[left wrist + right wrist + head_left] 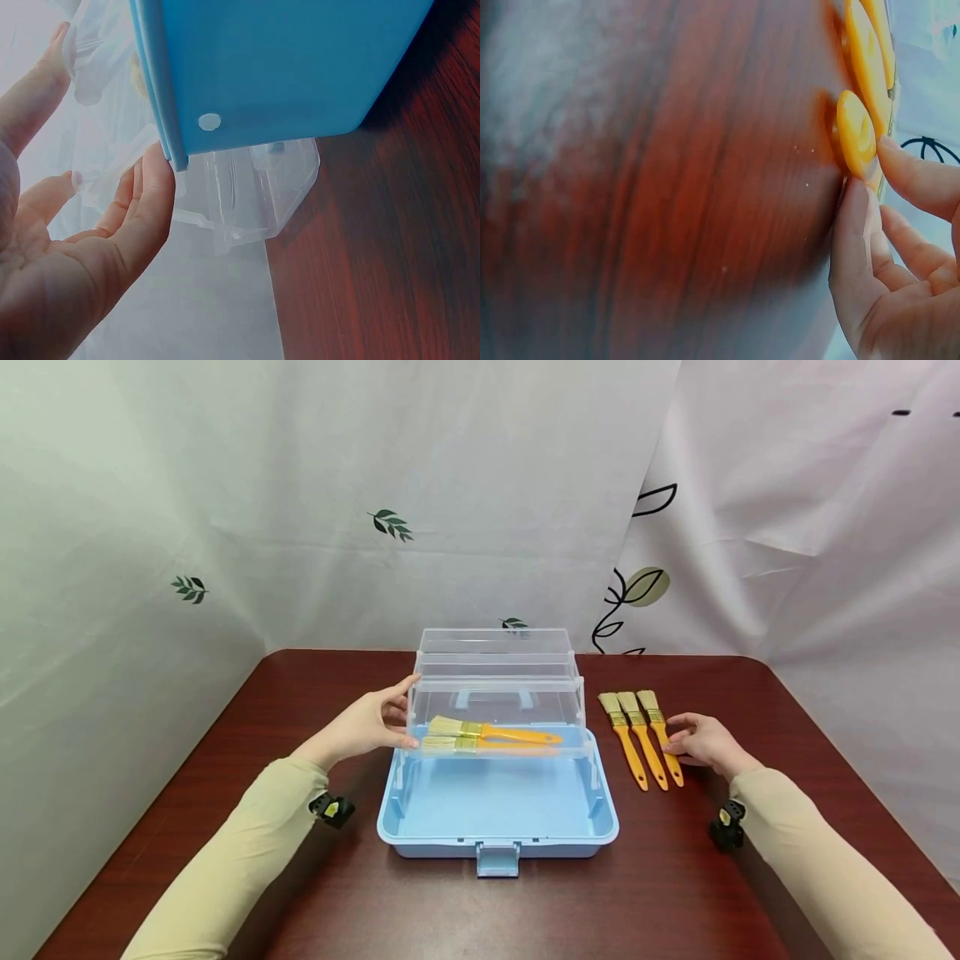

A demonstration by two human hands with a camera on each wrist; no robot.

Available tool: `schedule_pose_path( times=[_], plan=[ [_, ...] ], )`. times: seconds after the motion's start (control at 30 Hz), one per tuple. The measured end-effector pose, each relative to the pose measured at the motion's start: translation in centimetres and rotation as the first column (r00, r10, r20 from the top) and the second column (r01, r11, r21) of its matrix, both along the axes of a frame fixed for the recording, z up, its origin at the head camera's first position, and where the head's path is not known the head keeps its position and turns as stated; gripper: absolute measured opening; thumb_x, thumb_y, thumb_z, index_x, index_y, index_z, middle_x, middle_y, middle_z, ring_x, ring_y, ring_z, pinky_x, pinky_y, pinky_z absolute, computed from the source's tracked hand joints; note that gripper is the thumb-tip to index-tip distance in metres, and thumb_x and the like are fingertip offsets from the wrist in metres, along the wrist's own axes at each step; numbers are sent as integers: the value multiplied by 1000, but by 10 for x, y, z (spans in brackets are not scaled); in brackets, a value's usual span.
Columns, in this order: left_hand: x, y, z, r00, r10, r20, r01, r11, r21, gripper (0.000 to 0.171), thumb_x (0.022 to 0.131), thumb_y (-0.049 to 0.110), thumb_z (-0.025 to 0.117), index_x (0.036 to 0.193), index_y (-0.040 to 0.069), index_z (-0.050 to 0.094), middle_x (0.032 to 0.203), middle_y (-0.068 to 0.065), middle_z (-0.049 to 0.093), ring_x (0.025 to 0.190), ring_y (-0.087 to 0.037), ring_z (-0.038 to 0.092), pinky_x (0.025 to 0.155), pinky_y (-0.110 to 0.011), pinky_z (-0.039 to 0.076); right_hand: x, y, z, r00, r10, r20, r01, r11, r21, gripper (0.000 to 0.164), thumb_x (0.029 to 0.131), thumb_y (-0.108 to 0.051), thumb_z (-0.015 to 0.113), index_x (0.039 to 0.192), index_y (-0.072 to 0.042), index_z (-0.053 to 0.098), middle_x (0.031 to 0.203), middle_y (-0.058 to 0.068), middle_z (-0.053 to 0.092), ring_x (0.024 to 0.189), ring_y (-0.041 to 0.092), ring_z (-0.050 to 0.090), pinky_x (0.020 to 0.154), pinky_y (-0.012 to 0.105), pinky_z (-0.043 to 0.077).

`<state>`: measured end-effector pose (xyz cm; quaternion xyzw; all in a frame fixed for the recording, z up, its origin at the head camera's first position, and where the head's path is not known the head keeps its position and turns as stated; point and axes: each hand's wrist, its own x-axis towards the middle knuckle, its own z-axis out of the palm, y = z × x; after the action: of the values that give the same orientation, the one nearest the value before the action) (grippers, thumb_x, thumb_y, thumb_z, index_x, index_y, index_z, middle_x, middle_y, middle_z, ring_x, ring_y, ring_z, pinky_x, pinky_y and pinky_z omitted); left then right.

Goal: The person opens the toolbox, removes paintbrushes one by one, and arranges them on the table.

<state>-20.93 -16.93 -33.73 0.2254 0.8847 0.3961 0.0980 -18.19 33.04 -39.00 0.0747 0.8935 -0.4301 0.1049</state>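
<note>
A light blue toolbox (502, 847) stands open, its clear tray (495, 697) raised over the rear half. Two paintbrushes (517, 735) with yellow handles lie in the tray, bristles to the left. My left hand (363, 727) grips the tray's left side, thumb at the lower front corner and index finger higher up. Right of the box, three more paintbrushes (640, 747) lie side by side, bristles away from me. My right hand (707, 743) pinches the rightmost paintbrush (856, 131) by its handle between thumb and fingers; that brush still lies at the table.
The box's front latch (497, 860) hangs down toward me. Everything stands on a dark red wooden table (337, 893). A pale curtain (300, 510) with leaf prints hangs behind the table's far edge.
</note>
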Motion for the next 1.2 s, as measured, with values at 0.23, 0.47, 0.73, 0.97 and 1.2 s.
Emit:
schedule_pose_path(
  times=[0.23,0.47,0.73,0.97,1.2],
  plan=[
    [0,0,-1,1000,-2,5,2,1000,11,104,73,26,83,153,17,16,123,-20,49,110,-31,56,89,-43,52,1,4,3,1000,-10,-28,10,1000,-5,64,86,-5,67,136,14,32,94,12,59,78,10,63,80,41,55],
    [0,-1,-1,1000,10,8,-10,1000,2,104,73,24,83,153,18,17,123,-20,49,110,-31,57,90,-43,52,1,7,11,997,-1,-72,0,1000,-20,63,89,-7,64,139,13,31,95,9,59,82,9,64,80,36,56],
    [0,-1,-1,1000,1,3,-1,1000,11,104,73,24,83,153,18,17,122,-20,49,109,-31,57,89,-42,52,4,5,18,995,-7,-101,0,998,-67,63,92,-16,62,141,9,31,108,14,60,94,14,64,84,35,54],
    [0,-1,-1,1000,3,3,-3,1000,11,104,73,23,83,153,18,17,122,-20,49,109,-31,57,89,-42,52,7,-7,27,990,41,-137,-56,992,-109,61,95,-21,57,142,8,30,123,26,53,100,13,62,90,38,52],
    [0,-1,-1,1000,1,2,-1,1000,8,104,73,23,83,153,18,17,122,-19,48,109,-31,57,88,-42,52,7,-26,41,984,88,-155,-111,982,-150,61,96,-24,57,142,6,31,116,16,54,96,6,60,89,32,53]
  ],
)
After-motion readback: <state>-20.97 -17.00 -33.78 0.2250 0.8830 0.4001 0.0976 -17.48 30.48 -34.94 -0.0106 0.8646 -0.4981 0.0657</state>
